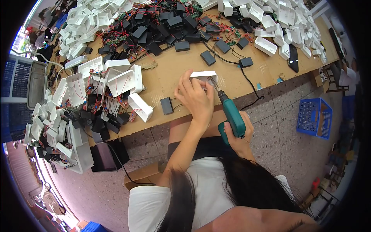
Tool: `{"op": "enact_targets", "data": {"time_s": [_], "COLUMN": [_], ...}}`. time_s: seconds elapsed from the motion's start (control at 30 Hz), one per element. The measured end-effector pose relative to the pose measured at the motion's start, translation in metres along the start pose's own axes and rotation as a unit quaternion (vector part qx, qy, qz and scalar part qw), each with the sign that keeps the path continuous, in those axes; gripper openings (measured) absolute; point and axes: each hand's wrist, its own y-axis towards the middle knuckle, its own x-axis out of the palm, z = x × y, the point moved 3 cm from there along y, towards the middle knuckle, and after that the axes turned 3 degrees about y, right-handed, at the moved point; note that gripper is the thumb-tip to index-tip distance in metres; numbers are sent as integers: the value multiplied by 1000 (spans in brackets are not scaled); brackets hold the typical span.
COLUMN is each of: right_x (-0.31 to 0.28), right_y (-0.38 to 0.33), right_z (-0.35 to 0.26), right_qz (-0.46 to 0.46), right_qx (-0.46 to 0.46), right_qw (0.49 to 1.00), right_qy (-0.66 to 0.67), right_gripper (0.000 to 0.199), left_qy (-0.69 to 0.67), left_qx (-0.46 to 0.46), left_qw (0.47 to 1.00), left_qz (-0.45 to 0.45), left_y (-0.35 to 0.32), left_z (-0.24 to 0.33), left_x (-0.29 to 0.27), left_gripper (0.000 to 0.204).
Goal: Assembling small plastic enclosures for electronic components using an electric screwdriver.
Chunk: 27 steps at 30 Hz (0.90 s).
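Observation:
My left hand [195,94] grips a white plastic housing [205,74] near the front edge of the table, its fingers around the near side. My right hand [240,133] is wrapped around the handle of a green power screwdriver [233,116]. Its bit points up and left into the housing's open side; whether it touches a screw is too small to tell. Left of my left wrist lies a small black box [167,105] with thin wires running toward the housing. Part of the housing's inside is hidden by my fingers.
Black boxes with red wires and green boards [154,29] are heaped at the back, flanked by white housings [89,23]. More wired housings [77,91] lie at left, beside a plastic bin [80,149]. A black cable [251,83] hangs off the cardboard-topped table. A blue crate [315,118] stands on the floor.

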Motion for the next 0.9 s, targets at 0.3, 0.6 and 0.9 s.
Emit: {"op": "enact_targets", "data": {"time_s": [0.3,0.6,0.9], "right_x": [-3,-15,-32], "right_y": [-7,-24,-44], "right_z": [3,8,29], "right_qz": [-12,-7,18], "right_qx": [0,84,95], "right_qw": [1000,994,983], "right_qy": [-1,75,155], "right_gripper": [15,18,14], "left_qy": [-1,1,9], "left_qx": [-3,4,-3], "left_qw": [1000,1000,1000], "left_qz": [-2,5,2], "left_y": [-2,-4,-9], "left_z": [0,0,8], "left_x": [-3,-3,-1], "left_gripper": [16,15,15]}}
